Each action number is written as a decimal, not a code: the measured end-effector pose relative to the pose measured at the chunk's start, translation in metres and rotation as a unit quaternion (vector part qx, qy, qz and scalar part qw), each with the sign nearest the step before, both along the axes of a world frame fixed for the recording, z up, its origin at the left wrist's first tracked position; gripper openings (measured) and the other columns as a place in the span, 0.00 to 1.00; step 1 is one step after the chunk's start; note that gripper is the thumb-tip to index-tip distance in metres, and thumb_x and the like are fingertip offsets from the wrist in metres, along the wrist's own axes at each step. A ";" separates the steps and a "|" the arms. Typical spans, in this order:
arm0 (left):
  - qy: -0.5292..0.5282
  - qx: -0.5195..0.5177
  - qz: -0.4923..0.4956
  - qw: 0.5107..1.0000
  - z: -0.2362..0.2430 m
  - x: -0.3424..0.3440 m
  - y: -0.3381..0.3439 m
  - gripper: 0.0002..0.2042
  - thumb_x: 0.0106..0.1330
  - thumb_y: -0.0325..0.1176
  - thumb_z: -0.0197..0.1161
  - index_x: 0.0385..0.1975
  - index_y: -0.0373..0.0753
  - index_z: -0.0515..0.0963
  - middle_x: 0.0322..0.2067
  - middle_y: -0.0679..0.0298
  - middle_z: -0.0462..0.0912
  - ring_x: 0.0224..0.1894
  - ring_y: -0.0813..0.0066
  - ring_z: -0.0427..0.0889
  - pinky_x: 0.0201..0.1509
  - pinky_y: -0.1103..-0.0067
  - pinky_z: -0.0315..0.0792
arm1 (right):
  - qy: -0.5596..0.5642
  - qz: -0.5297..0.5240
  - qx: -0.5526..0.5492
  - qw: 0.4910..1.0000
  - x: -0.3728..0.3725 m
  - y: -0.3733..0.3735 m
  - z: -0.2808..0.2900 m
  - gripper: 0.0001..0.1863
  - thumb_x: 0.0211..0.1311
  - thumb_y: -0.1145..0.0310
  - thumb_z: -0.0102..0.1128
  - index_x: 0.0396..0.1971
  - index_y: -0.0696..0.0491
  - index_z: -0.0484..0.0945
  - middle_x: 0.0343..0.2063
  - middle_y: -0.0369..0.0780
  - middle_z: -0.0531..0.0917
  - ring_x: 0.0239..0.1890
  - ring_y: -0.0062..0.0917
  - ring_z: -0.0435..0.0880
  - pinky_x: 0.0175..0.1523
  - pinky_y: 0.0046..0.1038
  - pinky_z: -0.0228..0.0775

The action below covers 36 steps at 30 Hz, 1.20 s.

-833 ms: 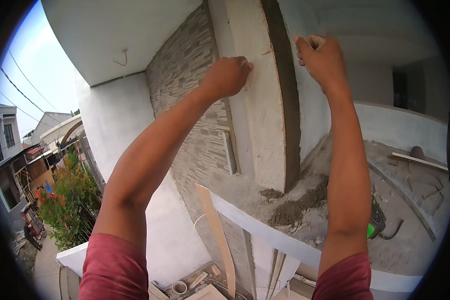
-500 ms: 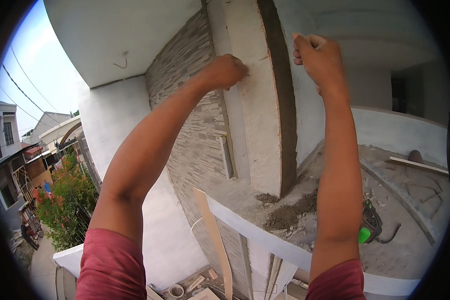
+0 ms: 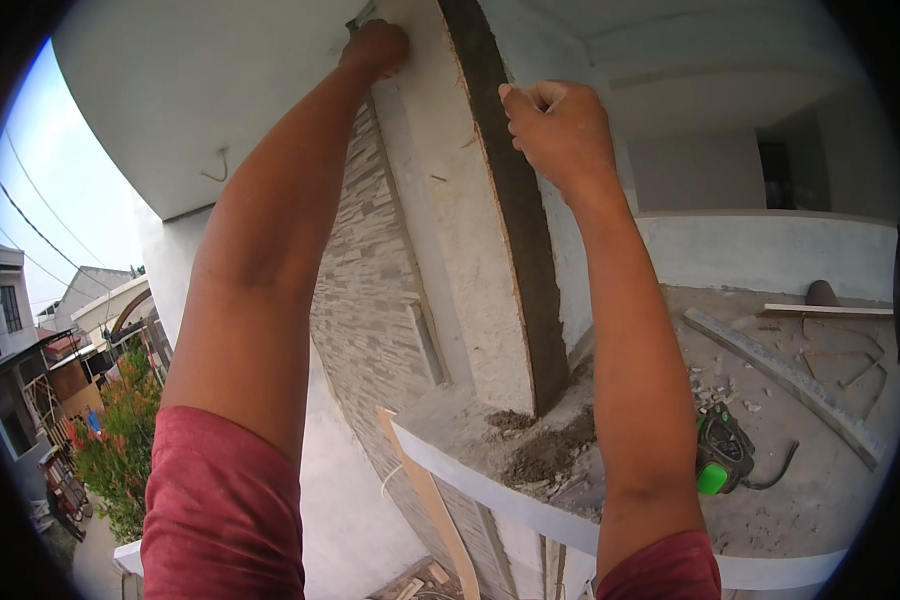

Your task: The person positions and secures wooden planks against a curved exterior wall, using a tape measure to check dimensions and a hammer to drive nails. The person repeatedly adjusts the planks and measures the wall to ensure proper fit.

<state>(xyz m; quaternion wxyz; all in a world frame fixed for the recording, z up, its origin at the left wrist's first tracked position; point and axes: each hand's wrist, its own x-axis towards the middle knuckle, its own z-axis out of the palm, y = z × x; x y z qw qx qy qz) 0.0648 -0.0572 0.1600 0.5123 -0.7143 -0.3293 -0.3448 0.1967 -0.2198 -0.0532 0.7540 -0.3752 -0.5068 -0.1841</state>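
Both hands, left hand (image 3: 375, 50) and right hand (image 3: 558, 130), press clenched fingers against the tall pale cement column (image 3: 450, 200); its dark wet mortar strip (image 3: 515, 230) looks unfinished.

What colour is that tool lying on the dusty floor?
The power tool is green and black, seen in the head view.

The column's pale plaster face (image 3: 465, 250) looks rough and matt, while the grey mortar strip (image 3: 515, 220) at its one o'clock edge looks coarser, perhaps damp. Stacked stone cladding (image 3: 365, 300) at nine o'clock is ridged. The power tool (image 3: 720, 455) at four o'clock has glossy green plastic. The sleeves (image 3: 225, 520) are matt red cloth.
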 end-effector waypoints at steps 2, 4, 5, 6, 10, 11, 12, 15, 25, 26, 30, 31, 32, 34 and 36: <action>0.042 0.044 0.009 0.998 0.003 -0.005 0.004 0.12 0.50 0.21 0.67 0.36 0.29 0.81 0.39 0.44 0.84 0.42 0.50 0.85 0.41 0.66 0.81 | -0.009 -0.005 -0.015 1.000 0.000 0.000 -0.001 0.23 0.62 0.62 0.60 0.10 0.58 0.71 0.11 0.41 0.75 0.15 0.27 0.71 0.30 0.34 0.70; 0.082 0.088 -0.012 0.993 0.002 -0.012 0.010 0.11 0.50 0.23 0.67 0.35 0.28 0.81 0.38 0.44 0.84 0.41 0.50 0.85 0.40 0.66 0.81 | -0.012 -0.021 -0.021 0.999 0.000 0.000 -0.002 0.22 0.62 0.62 0.60 0.11 0.59 0.72 0.12 0.42 0.76 0.16 0.29 0.73 0.31 0.35 0.71; 0.096 0.119 -0.008 0.988 0.001 -0.014 0.013 0.10 0.51 0.23 0.67 0.34 0.28 0.81 0.37 0.44 0.84 0.41 0.50 0.85 0.40 0.66 0.81 | -0.006 -0.027 -0.028 0.999 0.000 0.000 -0.003 0.22 0.62 0.61 0.60 0.12 0.59 0.73 0.13 0.42 0.77 0.17 0.30 0.74 0.32 0.36 0.72; 0.108 0.159 -0.008 0.981 -0.001 -0.016 0.016 0.09 0.51 0.23 0.66 0.33 0.29 0.81 0.35 0.45 0.85 0.40 0.51 0.86 0.40 0.66 0.81 | -0.013 -0.028 -0.034 0.999 0.000 0.000 -0.003 0.22 0.62 0.61 0.60 0.12 0.59 0.73 0.13 0.42 0.77 0.17 0.30 0.75 0.32 0.36 0.72; 0.068 0.165 -0.055 0.982 -0.003 -0.011 0.021 0.07 0.54 0.24 0.63 0.33 0.30 0.81 0.33 0.45 0.85 0.39 0.51 0.86 0.39 0.66 0.80 | -0.025 -0.066 -0.055 0.996 0.002 0.000 -0.005 0.21 0.62 0.61 0.59 0.13 0.59 0.74 0.13 0.43 0.78 0.19 0.32 0.77 0.33 0.35 0.73; 0.056 0.133 -0.039 0.989 -0.004 -0.007 0.019 0.11 0.53 0.24 0.66 0.36 0.29 0.79 0.34 0.45 0.84 0.40 0.52 0.85 0.41 0.66 0.80 | -0.025 -0.077 -0.079 0.994 0.004 -0.001 -0.005 0.21 0.62 0.61 0.59 0.13 0.59 0.74 0.13 0.44 0.78 0.19 0.32 0.78 0.34 0.35 0.73; 0.045 0.096 -0.016 0.994 -0.003 -0.005 0.015 0.15 0.52 0.24 0.68 0.39 0.28 0.77 0.35 0.45 0.84 0.42 0.52 0.85 0.42 0.67 0.79 | -0.023 -0.071 -0.055 0.996 0.005 -0.003 -0.006 0.21 0.62 0.61 0.59 0.13 0.59 0.74 0.13 0.44 0.78 0.19 0.32 0.77 0.33 0.35 0.73; 0.056 0.049 0.062 0.995 -0.003 -0.002 0.004 0.10 0.56 0.24 0.62 0.38 0.30 0.79 0.39 0.44 0.84 0.43 0.51 0.85 0.43 0.66 0.79 | -0.014 -0.054 -0.050 0.997 0.008 -0.006 -0.006 0.22 0.62 0.61 0.59 0.12 0.59 0.73 0.13 0.44 0.77 0.18 0.32 0.76 0.33 0.36 0.72; 0.045 0.099 0.061 0.992 0.022 -0.014 0.049 0.15 0.59 0.24 0.62 0.46 0.28 0.74 0.38 0.48 0.83 0.43 0.54 0.85 0.45 0.66 0.78 | -0.022 -0.047 -0.057 0.997 0.010 -0.007 -0.007 0.22 0.62 0.62 0.59 0.12 0.59 0.71 0.12 0.42 0.76 0.18 0.31 0.74 0.31 0.37 0.70; 0.063 0.125 0.050 0.989 0.025 -0.016 0.054 0.15 0.58 0.23 0.62 0.46 0.28 0.74 0.37 0.48 0.83 0.42 0.54 0.85 0.44 0.67 0.78 | 0.002 -0.065 -0.048 0.997 0.010 -0.008 -0.007 0.21 0.62 0.62 0.59 0.13 0.59 0.72 0.13 0.43 0.76 0.18 0.31 0.75 0.32 0.37 0.71; -0.036 0.001 -0.127 0.991 0.020 -0.013 0.049 0.14 0.57 0.22 0.62 0.44 0.29 0.75 0.35 0.49 0.84 0.40 0.56 0.85 0.42 0.67 0.78 | -0.023 -0.038 -0.048 0.998 0.007 -0.011 -0.007 0.22 0.62 0.61 0.61 0.11 0.54 0.70 0.13 0.34 0.75 0.18 0.17 0.71 0.27 0.25 0.66; -0.031 -0.060 -0.154 0.986 0.017 -0.013 0.042 0.14 0.57 0.22 0.62 0.44 0.29 0.75 0.34 0.49 0.84 0.39 0.56 0.85 0.41 0.67 0.78 | -0.031 -0.042 -0.052 0.997 0.006 -0.011 -0.008 0.22 0.62 0.61 0.61 0.11 0.54 0.70 0.13 0.34 0.74 0.17 0.17 0.71 0.27 0.25 0.65; -0.042 -0.051 -0.132 0.989 0.012 -0.013 0.036 0.13 0.57 0.22 0.61 0.43 0.30 0.75 0.33 0.49 0.83 0.38 0.55 0.85 0.41 0.67 0.78 | -0.038 -0.048 -0.050 0.997 0.005 -0.012 -0.008 0.22 0.62 0.61 0.60 0.10 0.53 0.70 0.12 0.34 0.74 0.17 0.17 0.70 0.27 0.25 0.65; 0.098 0.051 0.036 0.993 0.010 -0.015 0.019 0.13 0.58 0.23 0.62 0.43 0.30 0.76 0.32 0.49 0.83 0.37 0.54 0.85 0.42 0.67 0.78 | -0.040 -0.038 -0.048 0.997 0.001 -0.014 -0.008 0.20 0.62 0.62 0.59 0.13 0.58 0.74 0.13 0.41 0.77 0.19 0.27 0.76 0.32 0.32 0.71; 0.072 0.081 0.046 0.993 0.005 -0.013 0.008 0.11 0.59 0.23 0.61 0.42 0.31 0.76 0.32 0.49 0.83 0.38 0.54 0.84 0.44 0.65 0.79 | -0.044 -0.031 -0.045 0.997 -0.003 -0.015 -0.007 0.20 0.62 0.63 0.58 0.14 0.60 0.75 0.14 0.44 0.78 0.19 0.32 0.79 0.34 0.35 0.75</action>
